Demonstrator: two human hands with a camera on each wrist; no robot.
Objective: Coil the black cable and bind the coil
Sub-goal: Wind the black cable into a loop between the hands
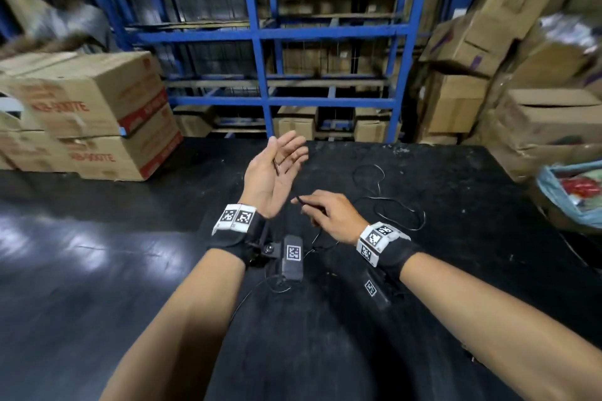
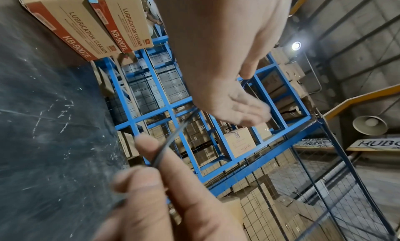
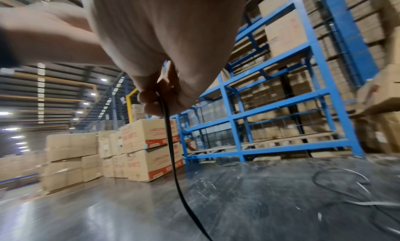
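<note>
The thin black cable [image 1: 401, 217] lies in loose loops on the black table [image 1: 439, 286], to the right of my hands. My left hand [image 1: 286, 155] is raised palm up with straight fingers, and a short stretch of cable [image 1: 276, 167] lies across the palm. My right hand [image 1: 301, 200], just below and right of it, pinches the cable between thumb and fingertips. In the left wrist view the cable [image 2: 171, 139] runs taut from the left hand [image 2: 242, 99] to the right fingers [image 2: 140, 181]. In the right wrist view my right hand [image 3: 151, 104] pinches the cable [image 3: 172, 147], which hangs to the table.
Stacked cardboard boxes [image 1: 97, 114] stand at the table's left. A blue rack [image 1: 260, 42] full of boxes rises behind the far edge. More boxes [image 1: 537, 120] and a blue bag [image 1: 573, 195] crowd the right side. Loose cable loops [image 3: 342, 181] lie right of the hands.
</note>
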